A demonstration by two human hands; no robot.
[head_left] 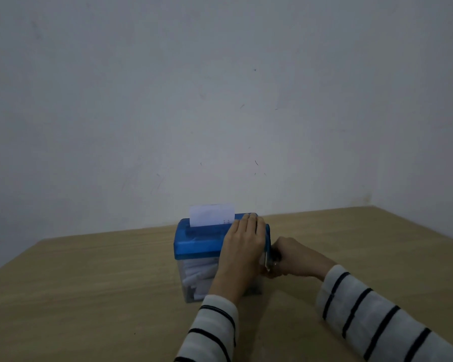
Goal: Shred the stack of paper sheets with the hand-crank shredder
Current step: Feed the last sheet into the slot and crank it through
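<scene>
Standing on the wooden table (89,296), the hand-crank shredder (202,244) has one paper sheet (211,215) upright in its top slot, roughly half showing. Left hand (242,241) lies flat on the blue lid, fingers straight, pressing it steady. Right hand (293,254) is curled round the crank handle (268,253) at the shredder's right side. Clear bin (199,279) below is largely filled with white strips. No remaining stack is visible; judged well advanced, this sheet unfinished.

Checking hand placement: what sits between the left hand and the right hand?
In the head view, the blue crank arm at the shredder's right end stands between them; the left hand presses the lid, the right hand grips the crank handle.
</scene>
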